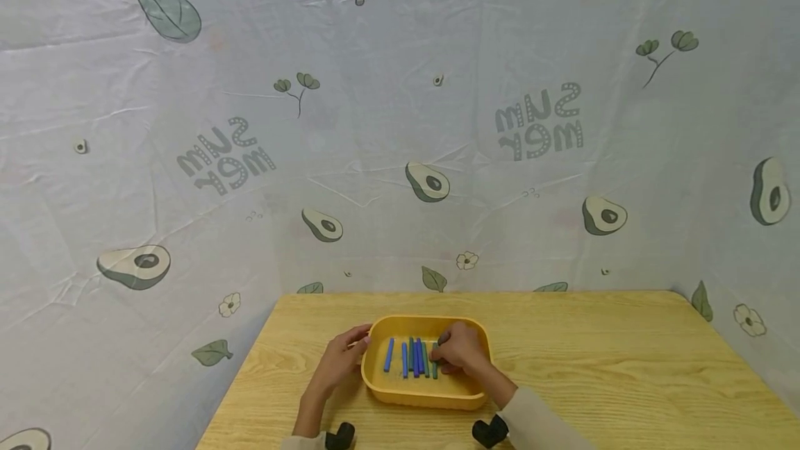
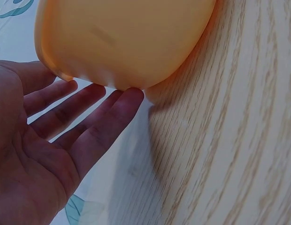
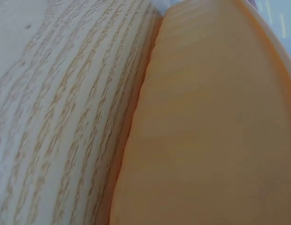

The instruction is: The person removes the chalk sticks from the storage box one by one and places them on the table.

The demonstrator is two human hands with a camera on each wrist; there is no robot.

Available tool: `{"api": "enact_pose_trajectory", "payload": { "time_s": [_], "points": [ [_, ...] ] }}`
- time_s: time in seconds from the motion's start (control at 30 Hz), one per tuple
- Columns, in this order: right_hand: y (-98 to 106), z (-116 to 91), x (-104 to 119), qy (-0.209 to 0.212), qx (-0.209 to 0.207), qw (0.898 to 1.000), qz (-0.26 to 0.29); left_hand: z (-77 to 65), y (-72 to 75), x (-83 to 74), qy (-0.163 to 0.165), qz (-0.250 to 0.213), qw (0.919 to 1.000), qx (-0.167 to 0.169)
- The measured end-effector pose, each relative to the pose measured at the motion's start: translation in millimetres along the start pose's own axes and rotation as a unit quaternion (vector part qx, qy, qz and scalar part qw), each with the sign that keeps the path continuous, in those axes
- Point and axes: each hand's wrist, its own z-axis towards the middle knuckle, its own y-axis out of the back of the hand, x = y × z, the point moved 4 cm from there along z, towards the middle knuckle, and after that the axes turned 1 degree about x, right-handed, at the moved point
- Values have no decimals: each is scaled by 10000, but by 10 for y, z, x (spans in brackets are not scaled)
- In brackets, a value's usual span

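Note:
A yellow plastic tray point(image 1: 425, 400) holds several blue and green chalk-like sticks point(image 1: 404, 360), most of them side by side, with one blue stick point(image 1: 389, 355) apart at the left. My left hand point(image 1: 340, 360) holds the tray's left side, thumb at the rim and fingers point(image 2: 108, 122) against the outer wall. Inside the tray, my right hand point(image 1: 461, 348) has its fingertips pinched at a green stick point(image 1: 435, 371), the rightmost of the row. A dark piece point(image 1: 444, 337) shows beside these fingers, partly hidden. The right wrist view shows only the tray's outer wall point(image 3: 206, 117) and table.
The tray stands on a light wood-grain table point(image 1: 600, 367). Behind and beside it hangs a pale curtain point(image 1: 375, 137) printed with avocados and leaves. Black wrist straps point(image 1: 340, 436) show at both sleeves. Faint blue smudges mark the tray floor.

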Motion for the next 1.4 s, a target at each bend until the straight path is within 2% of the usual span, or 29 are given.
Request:
{"api": "enact_pose_trajectory", "payload": {
  "time_s": [0.43, 0.63, 0.83, 1.1, 1.4],
  "points": [
    [5, 9, -9, -495, 317, 9978, 309, -38, -15, -52, 7, -207, 9998, -10],
    [21, -8, 6, -641, 449, 9956, 512, -36, -10, -30, 9, -116, 9999, 31],
    [31, -24, 38, -744, 680, 9918, 789, -14, 6, -10, -15, 49, 10000, 18],
    [61, -38, 72, -752, 764, 9879, 1124, 1, 15, -12, 39, -4, 10000, 44],
    [115, -58, 97, -782, 878, 9850, 1260, -26, 10, -28, 98, 6, 9999, -46]
  ]
}}
